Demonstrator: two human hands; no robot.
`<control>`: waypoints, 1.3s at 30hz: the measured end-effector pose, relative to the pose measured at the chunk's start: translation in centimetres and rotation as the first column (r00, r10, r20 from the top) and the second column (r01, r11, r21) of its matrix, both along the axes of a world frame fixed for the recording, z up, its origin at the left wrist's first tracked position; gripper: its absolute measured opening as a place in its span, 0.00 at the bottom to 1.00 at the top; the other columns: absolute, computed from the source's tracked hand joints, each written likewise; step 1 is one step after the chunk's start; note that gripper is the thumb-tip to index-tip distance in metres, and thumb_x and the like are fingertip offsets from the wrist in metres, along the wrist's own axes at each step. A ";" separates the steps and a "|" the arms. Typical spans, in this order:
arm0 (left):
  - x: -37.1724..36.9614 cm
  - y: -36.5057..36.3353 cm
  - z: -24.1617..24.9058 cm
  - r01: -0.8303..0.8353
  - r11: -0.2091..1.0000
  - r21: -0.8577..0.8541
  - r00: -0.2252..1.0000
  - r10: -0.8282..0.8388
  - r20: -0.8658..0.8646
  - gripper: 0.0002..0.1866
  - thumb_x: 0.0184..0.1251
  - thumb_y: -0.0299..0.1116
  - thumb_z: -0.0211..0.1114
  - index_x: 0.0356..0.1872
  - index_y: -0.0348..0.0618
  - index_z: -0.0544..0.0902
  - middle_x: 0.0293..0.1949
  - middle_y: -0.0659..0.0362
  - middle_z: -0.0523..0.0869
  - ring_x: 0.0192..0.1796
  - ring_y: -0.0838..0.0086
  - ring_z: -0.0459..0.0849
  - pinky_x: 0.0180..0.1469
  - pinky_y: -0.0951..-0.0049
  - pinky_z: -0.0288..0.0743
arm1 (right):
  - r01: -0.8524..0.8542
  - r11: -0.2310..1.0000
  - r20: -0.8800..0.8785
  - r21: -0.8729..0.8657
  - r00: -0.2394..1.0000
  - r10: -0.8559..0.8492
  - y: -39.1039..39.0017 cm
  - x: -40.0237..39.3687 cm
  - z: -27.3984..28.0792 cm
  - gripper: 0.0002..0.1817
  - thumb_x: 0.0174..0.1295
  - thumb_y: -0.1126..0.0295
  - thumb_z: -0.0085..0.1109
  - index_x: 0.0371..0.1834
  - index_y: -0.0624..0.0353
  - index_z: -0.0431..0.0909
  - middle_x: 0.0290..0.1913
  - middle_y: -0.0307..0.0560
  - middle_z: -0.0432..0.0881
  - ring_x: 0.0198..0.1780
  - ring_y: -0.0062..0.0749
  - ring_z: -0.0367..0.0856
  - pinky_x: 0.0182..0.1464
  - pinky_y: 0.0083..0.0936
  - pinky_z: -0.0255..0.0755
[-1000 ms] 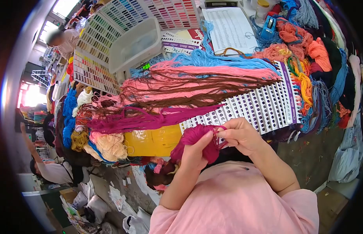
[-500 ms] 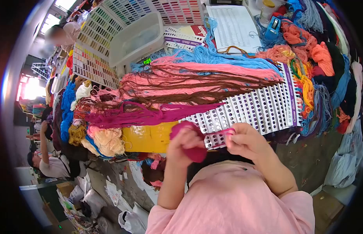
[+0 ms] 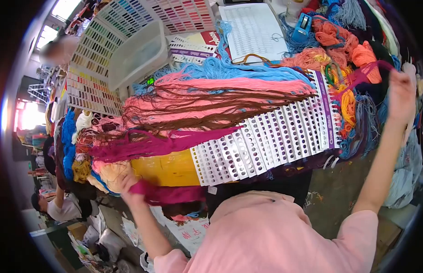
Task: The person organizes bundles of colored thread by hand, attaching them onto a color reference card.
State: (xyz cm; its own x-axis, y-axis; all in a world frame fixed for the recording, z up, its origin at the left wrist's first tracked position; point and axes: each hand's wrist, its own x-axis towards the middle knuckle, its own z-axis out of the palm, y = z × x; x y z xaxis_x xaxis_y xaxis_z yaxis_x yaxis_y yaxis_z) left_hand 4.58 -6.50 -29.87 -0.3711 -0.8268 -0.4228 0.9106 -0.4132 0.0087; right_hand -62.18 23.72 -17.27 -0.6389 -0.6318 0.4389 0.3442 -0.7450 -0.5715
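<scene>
A thick, soft magenta bundle (image 3: pixel 172 194), partly blurred, stretches lengthwise beside the near edge of the tabletop (image 3: pixel 168 169), toward its left corner, while loose, thin magenta strands (image 3: pixel 364 75), spread slightly apart, run slantwise over the yarn-covered right edge.

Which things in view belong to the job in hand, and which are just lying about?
Apparently in use:
- deep magenta yarn, in the left hand and right hand
- white hole-punched cards, overlapped by loose yarn

Apparently just lying about:
- blue plastic dispenser
- translucent plastic tub
- white printed sheet

No hand touches these three.
</scene>
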 end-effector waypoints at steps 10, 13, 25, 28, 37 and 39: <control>-31.4 7.2 -3.5 0.879 0.390 0.275 -0.047 -0.501 0.864 0.09 0.55 0.32 0.56 0.31 0.37 0.75 0.24 0.60 0.78 0.21 0.81 0.73 0.23 0.82 0.67 | 0.525 0.614 -0.754 0.589 0.631 0.185 -14.9 23.2 -17.4 0.03 0.38 0.77 0.57 0.18 0.62 0.75 0.19 0.42 0.70 0.23 0.28 0.69 0.25 0.21 0.62; -31.7 7.7 -2.0 0.874 0.362 0.324 -0.185 -0.369 0.911 0.07 0.54 0.31 0.56 0.26 0.38 0.76 0.18 0.62 0.76 0.19 0.81 0.72 0.21 0.83 0.65 | 0.603 0.633 -0.851 0.486 0.492 0.184 -14.4 23.2 -17.5 0.07 0.36 0.77 0.56 0.23 0.62 0.74 0.21 0.42 0.69 0.25 0.34 0.68 0.29 0.26 0.61; -31.9 8.4 -4.3 0.832 0.524 0.182 0.048 -0.394 0.918 0.05 0.55 0.29 0.55 0.23 0.39 0.75 0.17 0.64 0.74 0.15 0.85 0.65 0.17 0.85 0.56 | 0.434 0.656 -0.750 0.618 0.575 0.327 -13.7 23.6 -16.5 0.17 0.32 0.74 0.55 0.32 0.63 0.72 0.33 0.49 0.68 0.37 0.40 0.67 0.39 0.29 0.62; -31.6 8.4 -3.1 0.749 0.639 0.176 0.216 -0.486 0.847 0.05 0.57 0.28 0.52 0.29 0.38 0.74 0.21 0.63 0.75 0.14 0.87 0.63 0.17 0.87 0.56 | 0.446 0.634 -0.729 0.632 0.621 0.290 -13.9 23.7 -16.6 0.15 0.33 0.73 0.57 0.30 0.63 0.73 0.31 0.47 0.68 0.35 0.39 0.68 0.37 0.28 0.62; -30.4 7.5 -2.2 0.891 0.437 0.122 0.253 -0.702 0.666 0.09 0.58 0.30 0.50 0.39 0.42 0.73 0.19 0.68 0.72 0.13 0.89 0.60 0.15 0.90 0.52 | 0.133 0.649 -0.358 0.749 0.905 0.228 -14.1 23.3 -17.3 0.08 0.43 0.83 0.49 0.28 0.64 0.74 0.27 0.49 0.73 0.30 0.35 0.73 0.33 0.22 0.65; -30.8 7.5 -3.1 0.927 0.360 0.107 0.078 -0.465 0.882 0.09 0.56 0.31 0.53 0.38 0.43 0.74 0.19 0.67 0.74 0.14 0.88 0.64 0.16 0.89 0.55 | 0.101 0.645 -0.323 0.757 0.917 0.235 -14.1 23.0 -18.2 0.09 0.41 0.78 0.53 0.29 0.61 0.74 0.29 0.47 0.72 0.32 0.37 0.72 0.35 0.24 0.64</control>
